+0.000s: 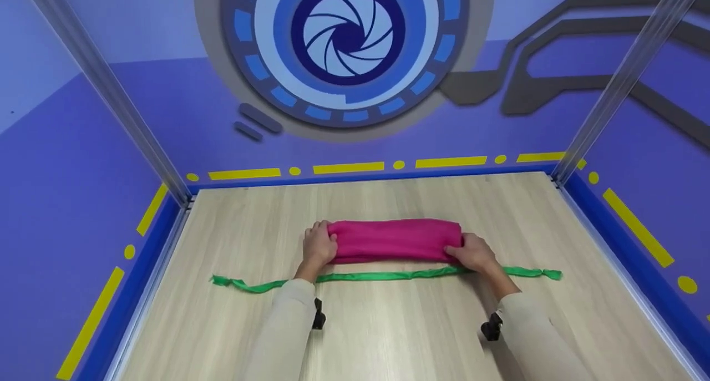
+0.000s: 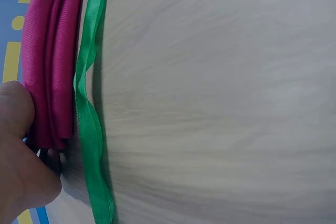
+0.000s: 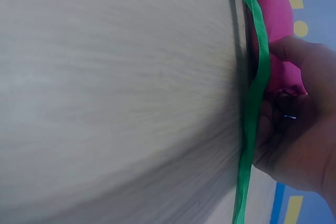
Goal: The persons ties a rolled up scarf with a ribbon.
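Note:
A magenta cloth point(image 1: 395, 240), folded into a long flat bundle, lies crosswise near the middle of the table in the head view. My left hand point(image 1: 320, 244) grips its left end, the thumb on top. At the right end my right hand point(image 1: 472, 252) pinches the cloth, thumb on the upper face and fingers curled beneath. Stacked fold layers point(image 2: 52, 66) show along the near edge in the left wrist view. Just in front of the bundle runs a green ribbon point(image 1: 366, 277), stretched sideways and passing by both wrists. Its two ends look knotted or bunched.
The pale wood-grain table point(image 1: 388, 331) is bounded by a blue printed back wall point(image 1: 377, 148) and side walls. Metal posts point(image 1: 111, 98) stand at the back corners. A small black device point(image 1: 491, 326) sits at the right wrist, another point(image 1: 318, 314) at the left.

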Available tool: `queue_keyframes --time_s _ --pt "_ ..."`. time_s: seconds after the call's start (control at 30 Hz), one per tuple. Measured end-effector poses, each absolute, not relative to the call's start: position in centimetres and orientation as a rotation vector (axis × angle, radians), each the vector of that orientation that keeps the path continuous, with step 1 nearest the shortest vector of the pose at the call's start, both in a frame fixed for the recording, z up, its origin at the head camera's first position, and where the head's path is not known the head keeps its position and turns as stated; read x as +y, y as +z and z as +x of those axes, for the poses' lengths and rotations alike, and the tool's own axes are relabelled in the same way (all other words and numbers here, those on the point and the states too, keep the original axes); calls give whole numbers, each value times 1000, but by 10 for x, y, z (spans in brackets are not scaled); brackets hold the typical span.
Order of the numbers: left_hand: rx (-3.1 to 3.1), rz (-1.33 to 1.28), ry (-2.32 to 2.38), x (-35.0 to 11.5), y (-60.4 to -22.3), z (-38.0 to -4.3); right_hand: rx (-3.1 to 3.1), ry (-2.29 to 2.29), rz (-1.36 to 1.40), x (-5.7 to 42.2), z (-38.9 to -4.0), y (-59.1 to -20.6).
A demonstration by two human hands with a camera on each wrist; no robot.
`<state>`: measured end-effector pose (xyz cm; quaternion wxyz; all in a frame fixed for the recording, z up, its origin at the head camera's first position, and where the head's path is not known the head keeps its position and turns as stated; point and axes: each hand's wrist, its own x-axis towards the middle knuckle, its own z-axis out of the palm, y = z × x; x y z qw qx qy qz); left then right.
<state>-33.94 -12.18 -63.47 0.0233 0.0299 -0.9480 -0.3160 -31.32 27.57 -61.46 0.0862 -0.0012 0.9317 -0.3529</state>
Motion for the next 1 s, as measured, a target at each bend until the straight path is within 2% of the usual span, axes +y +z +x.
queue_keyframes --time_s 0.33,0.63,0.83,1.0 --pt "-2944 -5 -729 -118 -631 -337 2824 -1054 29 275 -311 -616" --pt "-2945 84 -795 -125 -630 -337 2793 -1283 184 252 -307 -611" --pt "-2928 33 -902 -129 -623 -333 2781 -1449 295 246 -303 -615" --pt "-2855 -56 -1071 -134 -609 -332 2812 -1638 283 246 -302 -617"
